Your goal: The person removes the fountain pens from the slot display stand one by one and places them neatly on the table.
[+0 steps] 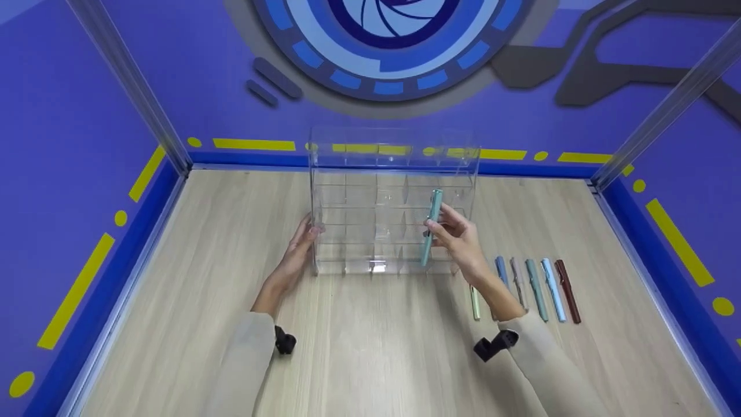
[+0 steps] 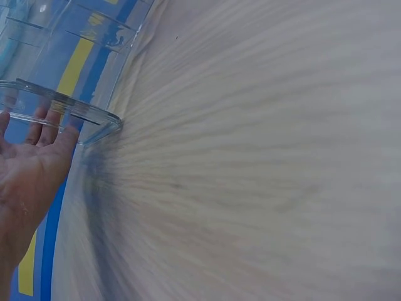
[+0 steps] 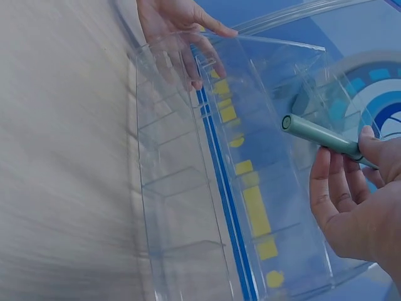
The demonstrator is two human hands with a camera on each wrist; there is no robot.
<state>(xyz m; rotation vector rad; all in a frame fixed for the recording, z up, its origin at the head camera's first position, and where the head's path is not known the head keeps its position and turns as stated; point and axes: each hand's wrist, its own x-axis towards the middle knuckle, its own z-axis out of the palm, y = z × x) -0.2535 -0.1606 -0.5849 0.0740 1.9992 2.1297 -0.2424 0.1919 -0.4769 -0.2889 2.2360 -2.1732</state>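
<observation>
My right hand (image 1: 465, 240) pinches a teal pen (image 1: 435, 204) between thumb and fingers, in front of the right part of a clear plastic organizer (image 1: 360, 207). The pen stands nearly upright with a slight tilt, and its clip end points up in the head view. The organizer has rows of small square compartments and stands on the table. My left hand (image 1: 295, 253) grips its left side, the thumb at the front edge. Through the clear plastic, the left-hand fingers (image 3: 195, 75) show in the right wrist view.
To the right lie several pens in a row: a blue pen (image 1: 502, 267), a mauve pen (image 1: 517, 278), a grey-green pen (image 1: 535, 286), a light blue pen (image 1: 554, 289) and a dark red pen (image 1: 568, 292). A pale green pen (image 1: 475, 304) lies partly under my right forearm. Purple-blue panels (image 1: 75, 145) border the table.
</observation>
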